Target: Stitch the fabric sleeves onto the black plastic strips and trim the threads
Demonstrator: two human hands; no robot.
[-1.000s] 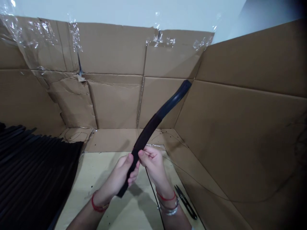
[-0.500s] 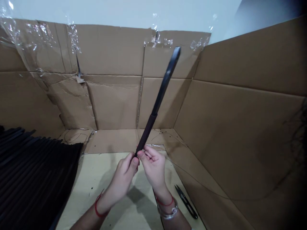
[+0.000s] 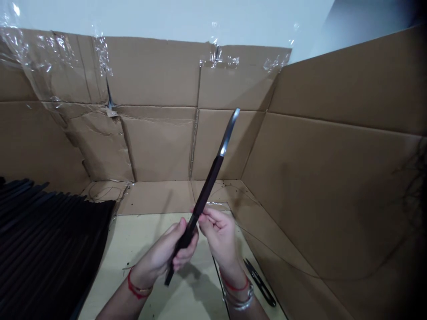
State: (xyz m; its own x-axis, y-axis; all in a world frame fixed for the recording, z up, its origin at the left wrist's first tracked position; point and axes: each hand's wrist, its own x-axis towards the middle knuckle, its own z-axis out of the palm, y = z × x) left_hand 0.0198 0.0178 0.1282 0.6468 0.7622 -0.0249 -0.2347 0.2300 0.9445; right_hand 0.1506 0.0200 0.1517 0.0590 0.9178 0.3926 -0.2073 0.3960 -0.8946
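The left hand [image 3: 162, 255] closes round a black rod [image 3: 203, 200], its fingers curled in a fist, while the right hand [image 3: 218, 235] pinches the rod just above with its fingers [image 3: 208, 218] pressed together. The rod's long axis leans up and to the right, its glossy tip [image 3: 230, 131] pointing toward the cardboard wall [image 3: 160, 146], above the counter [image 3: 147, 235]. Compared with the earlier frame, the rod sits lower, its bottom end now showing below the left fist.
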